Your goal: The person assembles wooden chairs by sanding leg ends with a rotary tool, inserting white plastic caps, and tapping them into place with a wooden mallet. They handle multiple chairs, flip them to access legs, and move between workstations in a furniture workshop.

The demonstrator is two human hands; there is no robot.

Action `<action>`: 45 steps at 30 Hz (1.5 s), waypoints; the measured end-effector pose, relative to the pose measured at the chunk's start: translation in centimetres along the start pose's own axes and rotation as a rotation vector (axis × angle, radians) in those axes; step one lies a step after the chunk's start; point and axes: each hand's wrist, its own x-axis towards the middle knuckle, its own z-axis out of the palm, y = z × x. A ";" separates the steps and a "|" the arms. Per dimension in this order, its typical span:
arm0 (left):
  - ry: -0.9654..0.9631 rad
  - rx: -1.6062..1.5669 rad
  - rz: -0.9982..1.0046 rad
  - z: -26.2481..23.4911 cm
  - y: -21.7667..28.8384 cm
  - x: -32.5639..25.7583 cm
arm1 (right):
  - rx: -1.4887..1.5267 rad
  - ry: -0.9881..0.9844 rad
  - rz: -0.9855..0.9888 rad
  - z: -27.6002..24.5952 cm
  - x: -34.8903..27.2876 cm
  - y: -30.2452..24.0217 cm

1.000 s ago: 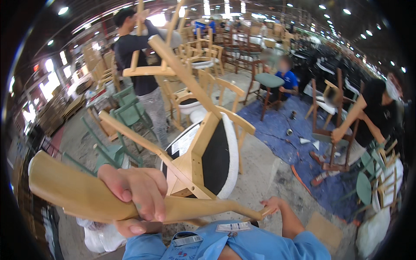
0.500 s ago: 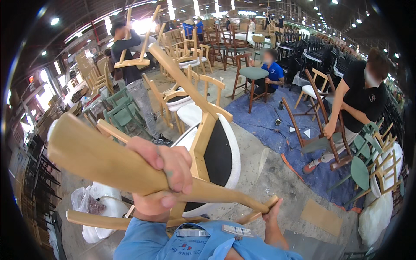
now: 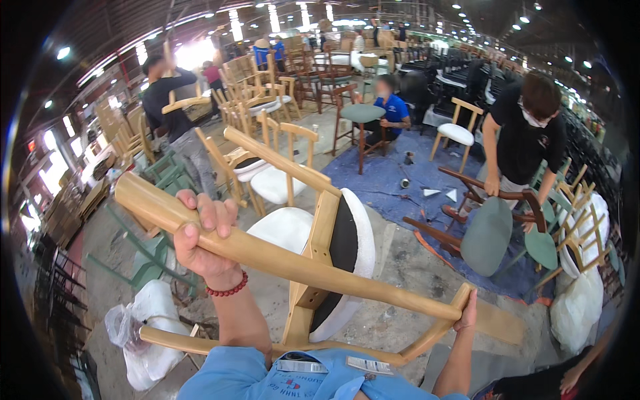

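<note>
Left grip [image 3: 200, 233] clenched around the upper leg of the wooden chair [image 3: 313, 260], held tipped above the concrete floor [image 3: 407, 267]; right grip [image 3: 469, 312] wrapped on its far lower corner joint.

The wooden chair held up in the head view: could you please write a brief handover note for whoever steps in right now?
Left hand: fingers wrapped over one pale leg of the chair, near its end.
Right hand: gripping the far end of the same frame.
Chair: lifted and tipped on its side, white seat facing away, black underside toward the camera.
Done: chair is off the floor, held in both hands.
Left: it is not yet set down; similar chairs stand behind.
</note>
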 end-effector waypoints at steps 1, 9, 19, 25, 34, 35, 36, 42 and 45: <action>0.029 -0.052 -0.032 -0.9 -0.6 -0.1 | -0.010 0.030 -0.043 -0.8 -1.0 -0.1; 0.075 -0.227 -0.428 -7.1 -4.8 -2.5 | -0.178 0.493 -0.020 -3.4 -9.9 -0.8; -0.049 -0.463 -0.678 -3.8 -15.1 -4.5 | -0.023 0.982 -0.001 -6.0 -25.3 1.7; -0.175 -0.622 -0.749 2.8 -17.6 -5.9 | 0.073 1.181 -0.165 -8.7 -33.5 5.9; -0.340 -0.727 -0.811 17.7 -20.4 -10.3 | 0.355 1.316 -0.271 -14.9 -39.8 6.0; -0.342 -0.740 -0.819 19.1 -20.9 -10.8 | 0.363 1.320 -0.296 -15.8 -40.8 5.7; -0.347 -0.761 -0.835 20.4 -21.4 -11.1 | 0.371 1.324 -0.321 -16.7 -41.8 5.4; -0.392 -0.940 -0.948 29.0 -26.8 -13.7 | 0.497 1.294 -0.483 -20.6 -46.0 4.2; -0.414 -0.993 -1.023 33.2 -31.9 -15.9 | 0.519 1.368 -0.545 -22.2 -46.4 4.4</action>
